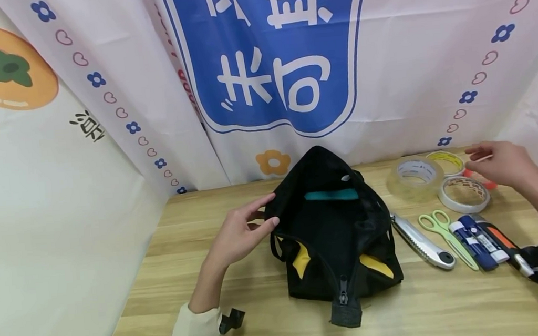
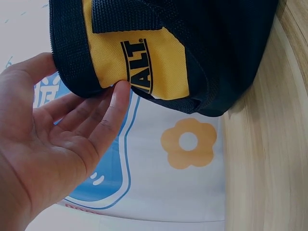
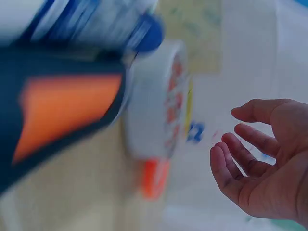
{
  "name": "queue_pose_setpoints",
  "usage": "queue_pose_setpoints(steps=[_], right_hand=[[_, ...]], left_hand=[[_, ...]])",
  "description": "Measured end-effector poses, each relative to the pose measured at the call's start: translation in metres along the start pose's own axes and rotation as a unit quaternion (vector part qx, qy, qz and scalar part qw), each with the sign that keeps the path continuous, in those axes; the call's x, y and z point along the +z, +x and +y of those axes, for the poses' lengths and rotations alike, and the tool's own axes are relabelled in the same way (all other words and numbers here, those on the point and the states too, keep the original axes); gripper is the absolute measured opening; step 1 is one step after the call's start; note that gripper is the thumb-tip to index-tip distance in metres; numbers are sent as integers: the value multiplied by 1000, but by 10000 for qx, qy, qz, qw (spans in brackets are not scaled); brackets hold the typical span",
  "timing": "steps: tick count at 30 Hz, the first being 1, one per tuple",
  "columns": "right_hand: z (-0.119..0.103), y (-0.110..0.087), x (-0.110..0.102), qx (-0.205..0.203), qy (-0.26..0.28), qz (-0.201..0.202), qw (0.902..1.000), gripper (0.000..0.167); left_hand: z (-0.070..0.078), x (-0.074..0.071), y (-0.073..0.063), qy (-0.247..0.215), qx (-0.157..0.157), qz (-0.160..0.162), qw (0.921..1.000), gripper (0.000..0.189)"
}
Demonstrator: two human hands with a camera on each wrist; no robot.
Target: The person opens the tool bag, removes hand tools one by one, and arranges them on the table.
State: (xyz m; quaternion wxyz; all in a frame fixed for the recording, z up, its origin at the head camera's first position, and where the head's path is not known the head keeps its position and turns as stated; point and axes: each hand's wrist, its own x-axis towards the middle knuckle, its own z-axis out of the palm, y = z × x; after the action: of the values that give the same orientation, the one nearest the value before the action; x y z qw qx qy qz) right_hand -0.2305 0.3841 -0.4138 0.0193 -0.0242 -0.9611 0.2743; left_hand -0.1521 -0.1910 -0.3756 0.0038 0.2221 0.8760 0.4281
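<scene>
A black and yellow tool bag (image 1: 337, 247) stands unzipped on the wooden table, its mouth facing up. A teal strip (image 1: 331, 196) shows inside it. My left hand (image 1: 241, 233) holds the left edge of the bag's mouth; in the left wrist view the fingers touch the yellow outer side and the thumb (image 2: 41, 65) lies at the zip band. Above the rolls of tape at the right, my right hand (image 1: 503, 162) hovers with loosely bent fingers and nothing in them. Nearest to it are a red-orange roll (image 1: 480, 178) and a white tape roll (image 1: 464, 195).
A clear wide tape roll (image 1: 414, 177) and a yellow-cored roll (image 1: 446, 163) sit at the back. Right of the bag lie a silver utility knife (image 1: 422, 243), green scissors (image 1: 450, 240), two blue-and-white glue sticks (image 1: 478, 241) and an orange-black knife-like tool (image 1: 507, 247). A printed cloth (image 1: 399, 73) hangs behind.
</scene>
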Motion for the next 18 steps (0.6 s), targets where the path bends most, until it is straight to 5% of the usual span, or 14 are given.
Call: queue_pose_setpoints(steps=[7,18], right_hand=[[-58,-11,3,-965,143,-86,9952,47],[-137,-37,13,-1848,437,-147,9817,40]], left_hand=[[1,0,0,-16,2,-5,10000,53],[2,-1,-1,1,103,5,9999,52]])
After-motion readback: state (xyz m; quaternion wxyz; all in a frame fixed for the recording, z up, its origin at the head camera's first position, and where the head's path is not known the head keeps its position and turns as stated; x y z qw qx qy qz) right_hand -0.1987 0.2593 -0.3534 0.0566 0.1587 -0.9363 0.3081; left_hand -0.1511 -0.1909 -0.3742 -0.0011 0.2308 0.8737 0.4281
